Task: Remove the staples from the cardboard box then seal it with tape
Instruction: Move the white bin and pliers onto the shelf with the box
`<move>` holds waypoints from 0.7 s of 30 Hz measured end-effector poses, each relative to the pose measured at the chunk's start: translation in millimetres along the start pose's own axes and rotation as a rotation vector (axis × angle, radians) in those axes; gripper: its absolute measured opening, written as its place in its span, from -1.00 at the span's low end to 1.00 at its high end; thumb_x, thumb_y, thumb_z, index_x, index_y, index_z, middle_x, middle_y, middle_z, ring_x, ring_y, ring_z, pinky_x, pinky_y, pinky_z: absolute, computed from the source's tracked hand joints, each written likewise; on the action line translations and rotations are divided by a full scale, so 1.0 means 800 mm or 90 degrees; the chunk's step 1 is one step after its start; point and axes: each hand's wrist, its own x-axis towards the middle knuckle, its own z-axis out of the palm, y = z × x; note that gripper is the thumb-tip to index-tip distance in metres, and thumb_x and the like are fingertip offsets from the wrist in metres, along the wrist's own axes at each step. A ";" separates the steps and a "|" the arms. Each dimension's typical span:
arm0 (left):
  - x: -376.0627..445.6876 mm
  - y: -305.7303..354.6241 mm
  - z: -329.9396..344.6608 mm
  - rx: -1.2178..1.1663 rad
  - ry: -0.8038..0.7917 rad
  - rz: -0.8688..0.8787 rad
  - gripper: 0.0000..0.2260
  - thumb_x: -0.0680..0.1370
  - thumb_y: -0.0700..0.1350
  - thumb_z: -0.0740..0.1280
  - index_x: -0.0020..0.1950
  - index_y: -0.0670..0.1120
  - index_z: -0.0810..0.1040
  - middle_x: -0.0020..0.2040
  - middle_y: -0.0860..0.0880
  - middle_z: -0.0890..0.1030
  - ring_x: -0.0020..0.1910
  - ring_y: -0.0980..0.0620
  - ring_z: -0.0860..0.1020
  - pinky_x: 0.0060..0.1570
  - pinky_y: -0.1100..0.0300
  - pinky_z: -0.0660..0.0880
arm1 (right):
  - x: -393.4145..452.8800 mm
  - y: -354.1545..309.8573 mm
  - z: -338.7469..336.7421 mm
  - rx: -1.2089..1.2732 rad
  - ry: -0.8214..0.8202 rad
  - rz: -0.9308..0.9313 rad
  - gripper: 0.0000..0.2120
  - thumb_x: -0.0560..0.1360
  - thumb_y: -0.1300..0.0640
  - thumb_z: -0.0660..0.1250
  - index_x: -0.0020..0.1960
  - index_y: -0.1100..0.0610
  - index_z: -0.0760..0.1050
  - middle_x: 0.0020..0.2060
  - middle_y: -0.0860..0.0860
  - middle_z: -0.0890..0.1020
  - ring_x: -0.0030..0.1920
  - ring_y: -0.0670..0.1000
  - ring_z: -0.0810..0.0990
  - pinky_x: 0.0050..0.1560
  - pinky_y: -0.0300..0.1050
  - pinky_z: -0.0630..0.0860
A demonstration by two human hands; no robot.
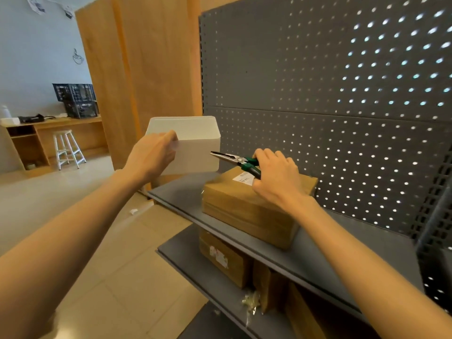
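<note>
Gripping green-handled needle-nose pliers (236,160), the right hand (276,177) poises over the cardboard box (247,206), likely for staples. Left hand (151,155) grasps the white bin (195,140) rim.

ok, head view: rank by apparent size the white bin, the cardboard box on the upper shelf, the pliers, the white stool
1. cardboard box and white bin: look similar; the box is nearer and the left hand covers part of the bin, so no ranking.
2. white stool: far back, so it appears small.
3. pliers, partly inside the right hand.

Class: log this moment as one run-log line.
left hand: grips bin | right hand: holds pliers over box | tape: unseen
</note>
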 end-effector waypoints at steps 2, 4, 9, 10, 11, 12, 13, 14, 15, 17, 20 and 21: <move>0.016 -0.012 0.019 -0.011 -0.005 0.017 -0.87 0.55 -0.22 0.20 0.04 -0.24 0.44 -0.05 -0.26 0.58 -0.15 -0.24 0.50 -0.26 -0.02 0.41 | 0.007 0.003 0.006 -0.011 -0.011 0.024 -0.69 0.44 0.08 0.25 0.16 0.08 0.33 0.06 0.02 0.49 0.05 0.08 0.43 0.06 -0.01 0.36; 0.029 -0.023 0.038 -0.039 -0.008 0.039 -0.88 0.54 -0.23 0.21 0.04 -0.23 0.44 -0.04 -0.27 0.58 -0.14 -0.23 0.50 -0.27 0.04 0.36 | 0.012 0.005 0.014 -0.020 -0.016 0.047 -0.68 0.44 0.08 0.24 0.17 0.09 0.33 0.06 0.03 0.49 0.05 0.07 0.42 0.06 -0.01 0.36; 0.061 -0.048 0.091 -0.110 -0.048 0.097 -0.86 0.53 -0.24 0.27 0.07 -0.24 0.44 0.05 -0.27 0.56 -0.03 -0.24 0.50 -0.11 -0.03 0.41 | 0.024 0.008 0.030 -0.044 -0.025 0.133 -0.67 0.43 0.12 0.24 0.17 0.12 0.32 0.05 0.04 0.47 -0.06 0.03 0.31 -0.02 -0.05 0.27; 0.070 -0.054 0.101 -0.123 -0.060 0.109 -0.86 0.53 -0.25 0.27 0.07 -0.24 0.43 0.06 -0.27 0.56 -0.02 -0.25 0.49 -0.09 -0.04 0.41 | 0.027 0.006 0.033 -0.040 -0.023 0.161 -0.67 0.43 0.13 0.24 0.17 0.12 0.31 0.05 0.04 0.47 -0.08 0.02 0.28 -0.03 -0.06 0.26; 0.077 -0.060 0.112 -0.132 -0.075 0.122 -0.85 0.53 -0.25 0.26 0.07 -0.25 0.43 0.06 -0.27 0.55 0.00 -0.25 0.47 -0.07 -0.05 0.41 | 0.029 0.003 0.036 -0.035 -0.020 0.189 -0.67 0.42 0.15 0.24 0.16 0.13 0.31 0.04 0.05 0.46 -0.09 0.02 0.26 -0.03 -0.06 0.26; 0.084 -0.066 0.121 -0.142 -0.085 0.132 -0.85 0.53 -0.25 0.26 0.07 -0.25 0.43 0.06 -0.27 0.54 0.01 -0.25 0.46 -0.06 -0.06 0.42 | 0.031 0.001 0.039 -0.032 -0.015 0.214 -0.68 0.42 0.16 0.24 0.16 0.13 0.31 0.03 0.05 0.46 -0.09 0.02 0.26 -0.03 -0.06 0.26; 0.091 -0.071 0.130 -0.154 -0.092 0.141 -0.86 0.53 -0.26 0.25 0.07 -0.25 0.43 0.06 -0.27 0.54 0.02 -0.24 0.46 -0.06 -0.06 0.41 | 0.033 -0.001 0.043 -0.035 -0.010 0.237 -0.68 0.41 0.16 0.24 0.15 0.14 0.31 0.02 0.06 0.46 -0.09 0.02 0.26 -0.02 -0.05 0.27; 0.097 -0.077 0.139 -0.166 -0.097 0.151 -0.86 0.53 -0.26 0.24 0.07 -0.26 0.43 0.06 -0.27 0.54 0.03 -0.23 0.45 -0.07 -0.05 0.39 | 0.035 -0.003 0.047 -0.043 -0.006 0.257 -0.68 0.41 0.16 0.23 0.15 0.14 0.31 0.02 0.06 0.46 -0.09 0.02 0.27 -0.01 -0.04 0.29; 0.102 -0.082 0.147 -0.174 -0.103 0.161 -0.87 0.54 -0.26 0.24 0.07 -0.25 0.43 0.06 -0.26 0.53 0.03 -0.22 0.44 -0.08 -0.05 0.38 | 0.036 -0.006 0.051 -0.051 -0.002 0.276 -0.68 0.41 0.16 0.23 0.15 0.14 0.31 0.01 0.06 0.46 -0.09 0.03 0.27 -0.02 -0.03 0.28; 0.110 -0.088 0.164 -0.183 -0.115 0.178 -0.87 0.54 -0.27 0.24 0.07 -0.25 0.42 0.07 -0.27 0.52 0.04 -0.22 0.44 -0.09 -0.04 0.38 | 0.036 -0.011 0.057 -0.065 0.005 0.313 -0.69 0.40 0.15 0.23 0.13 0.15 0.31 0.00 0.07 0.46 -0.10 0.05 0.29 -0.06 -0.03 0.28; 0.119 -0.091 0.188 -0.202 -0.128 0.203 -0.86 0.53 -0.28 0.25 0.07 -0.26 0.42 0.07 -0.28 0.54 0.04 -0.25 0.46 -0.17 0.02 0.28 | 0.031 -0.013 0.064 -0.097 -0.004 0.344 -0.67 0.40 0.11 0.23 0.14 0.14 0.31 -0.01 0.07 0.45 -0.08 0.07 0.36 -0.02 0.03 0.39; 0.122 -0.091 0.195 -0.210 -0.131 0.211 -0.86 0.52 -0.28 0.26 0.07 -0.26 0.43 0.07 -0.28 0.54 0.03 -0.25 0.46 -0.18 0.04 0.25 | 0.028 -0.013 0.066 -0.104 -0.004 0.349 -0.67 0.40 0.10 0.23 0.14 0.13 0.31 -0.01 0.06 0.45 -0.09 0.06 0.34 -0.03 0.02 0.39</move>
